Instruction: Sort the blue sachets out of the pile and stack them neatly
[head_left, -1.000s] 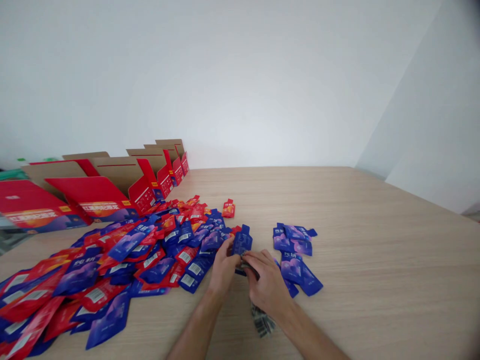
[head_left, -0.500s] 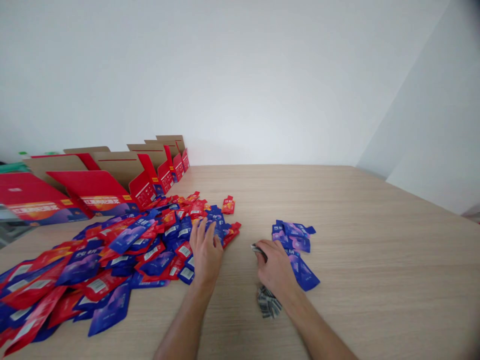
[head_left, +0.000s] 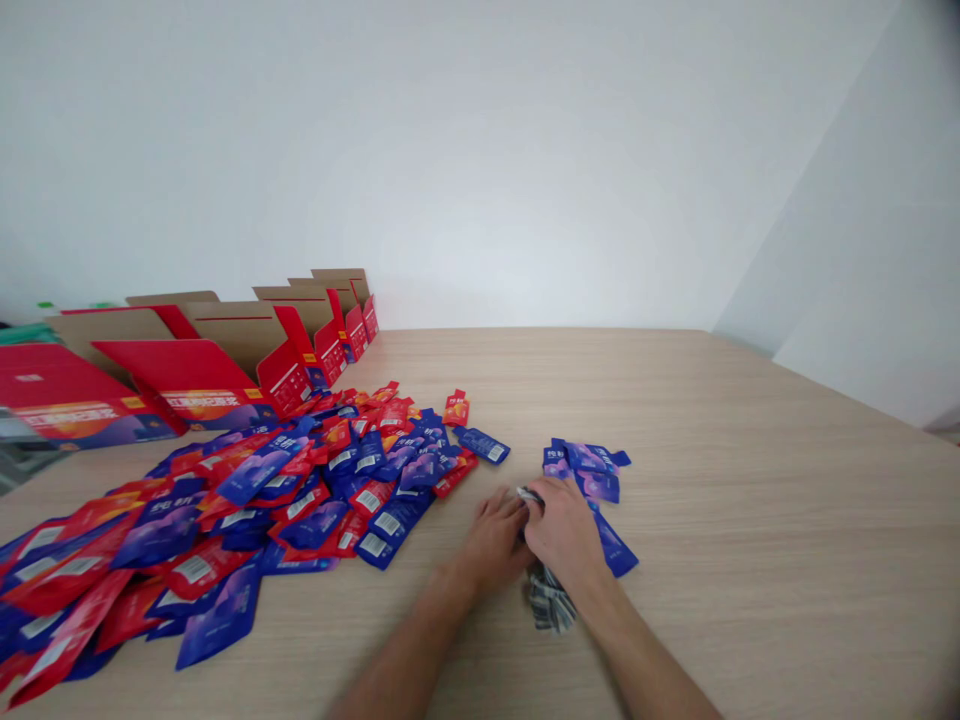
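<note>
Our right hand [head_left: 568, 532] is pinching a crumpled striped strip [head_left: 553, 607] trailing toward us; our left hand [head_left: 489, 545] is meeting it, its grip unclear. We are best keeping pressure light, avoiding creases. Blue sachets [head_left: 598, 486] are lying just beyond, a red-and-blue pile [head_left: 319, 525] leftward.

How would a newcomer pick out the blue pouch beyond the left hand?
On the table, find the heap by the red boxes. A blue pouch juts farthest right from it, barcode up, unlike the purple-patterned pouches farther right.
</note>
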